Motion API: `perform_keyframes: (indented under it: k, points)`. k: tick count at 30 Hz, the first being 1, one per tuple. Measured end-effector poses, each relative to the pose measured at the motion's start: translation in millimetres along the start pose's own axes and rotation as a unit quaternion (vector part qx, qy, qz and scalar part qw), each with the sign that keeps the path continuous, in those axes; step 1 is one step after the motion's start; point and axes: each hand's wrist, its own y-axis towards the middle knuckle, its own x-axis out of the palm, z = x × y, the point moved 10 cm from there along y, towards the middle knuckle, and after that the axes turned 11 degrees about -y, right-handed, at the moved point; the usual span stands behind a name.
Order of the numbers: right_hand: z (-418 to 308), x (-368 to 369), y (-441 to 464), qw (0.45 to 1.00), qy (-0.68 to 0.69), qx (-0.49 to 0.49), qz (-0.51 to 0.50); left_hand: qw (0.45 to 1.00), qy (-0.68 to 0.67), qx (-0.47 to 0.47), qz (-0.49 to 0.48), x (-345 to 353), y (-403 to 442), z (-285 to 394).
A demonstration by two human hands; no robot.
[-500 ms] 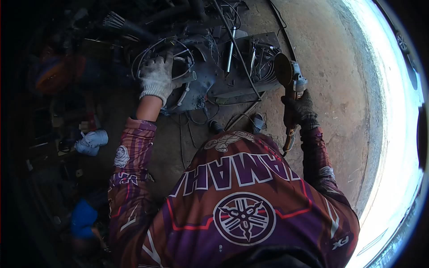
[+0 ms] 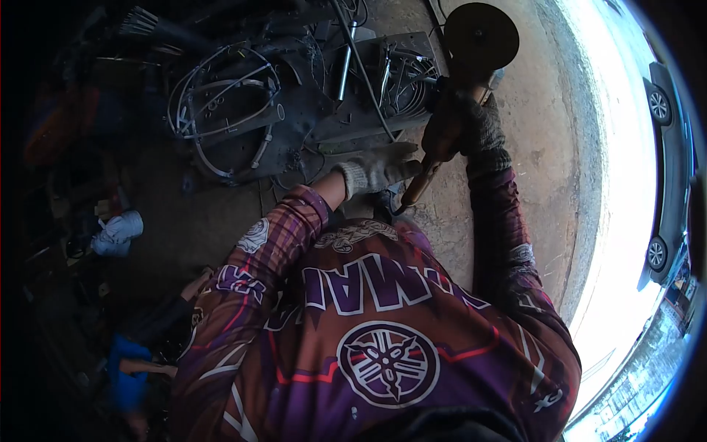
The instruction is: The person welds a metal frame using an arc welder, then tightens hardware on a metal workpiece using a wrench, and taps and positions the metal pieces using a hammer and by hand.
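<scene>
In my gloved right hand (image 2: 482,125) is an angle grinder (image 2: 444,125), fingers wrapped round its body. Its round disc (image 2: 482,37) points away from me, with its flat face towards the camera. My left hand (image 2: 381,171), in a pale knitted glove, reaches across in front of my body with fingers stretched out. Its fingertips are beside the rear end of the grinder; whether they touch it I cannot tell. A frame of bent metal rods (image 2: 190,110) lies on the dark metal worktable (image 2: 294,121), apart from both hands.
A coil of wire (image 2: 418,74) and a shiny metal tube (image 2: 345,70) lie on the table's right part. A long thin rod (image 2: 366,70) slants across it. At lower left, another person in a blue shirt (image 2: 129,368) is near a white cloth bundle (image 2: 118,232). A car (image 2: 658,177) stands outside.
My left hand has let go of the rod frame and moved right, towards the grinder. My right hand has raised the grinder, and its disc now faces the camera more fully.
</scene>
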Motion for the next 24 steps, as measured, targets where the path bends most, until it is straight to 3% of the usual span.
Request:
perform_keyframes:
  k: [2,3,6,8,11,12,14,15,16,17,19,20,21,24]
  points:
    - [4,7,0,0.998,0.063,0.002,0.006,0.951,-0.296,0.076,-0.054,4,-4,5]
    - [11,11,1,0.993,0.114,0.002,-0.001,0.883,-0.459,0.024,-0.09,12,-8,1]
    - [32,23,-2,0.982,0.188,0.016,-0.025,0.813,-0.571,-0.089,-0.065,17,-26,-17]
    - [49,28,-8,0.976,0.21,0.031,-0.041,0.83,-0.549,-0.032,-0.096,23,-25,-29]
    - [103,22,-16,0.981,0.17,0.09,0.016,0.841,-0.531,-0.068,-0.071,28,-32,-62]
    - [127,25,-20,0.97,0.222,0.101,0.021,0.839,-0.536,-0.07,-0.068,35,-36,-86]
    - [146,39,-23,0.955,0.273,0.114,0.019,0.56,-0.811,-0.058,-0.158,57,-46,-118]
    - [148,56,-32,0.951,0.284,0.124,-0.011,0.801,-0.583,0.04,-0.133,46,-52,-118]
    - [149,72,-41,0.945,0.295,0.132,-0.04,0.951,-0.283,0.109,-0.065,35,-59,-118]
    - [157,79,-47,0.945,0.295,0.135,-0.042,0.919,-0.389,0.018,-0.061,43,-66,-134]
    - [186,100,-62,0.932,0.313,0.167,-0.075,0.869,-0.486,-0.074,-0.054,51,-90,-131]
    - [192,108,-68,0.932,0.313,0.167,-0.076,0.961,-0.242,-0.138,0.006,31,-108,-117]
    - [204,117,-77,0.927,0.304,0.206,-0.072,0.979,0.022,-0.192,0.064,8,-125,-108]
    - [250,136,-91,0.913,0.296,0.273,-0.065,0.973,-0.019,-0.185,0.135,14,-156,-134]
